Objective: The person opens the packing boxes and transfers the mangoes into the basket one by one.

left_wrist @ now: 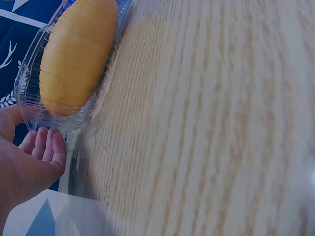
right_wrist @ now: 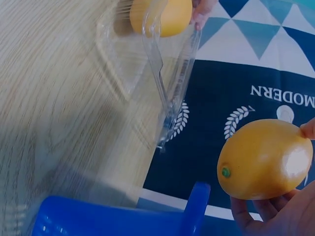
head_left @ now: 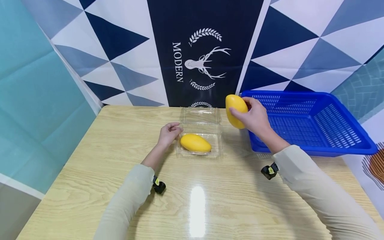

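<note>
A yellow mango [head_left: 235, 108] is gripped in my right hand [head_left: 255, 116], held up between the container and the blue basket. In the right wrist view, a small green stem spot shows on this mango [right_wrist: 266, 160]. A second yellow mango [head_left: 195, 143] lies in a clear plastic clamshell container [head_left: 216, 141], whose lid [head_left: 200, 115] is raised at the back. My left hand [head_left: 169, 134] holds the container's left edge, thumb and fingertips at its rim. The left wrist view shows the fingers [left_wrist: 47, 147] at the container's near end.
A blue perforated plastic basket [head_left: 303, 151] stands at the right of the wooden table [head_left: 168, 203]. Behind the table hangs a patterned cloth [head_left: 210, 20] with a deer head and lettering. A teal panel [head_left: 39, 83] borders the left side.
</note>
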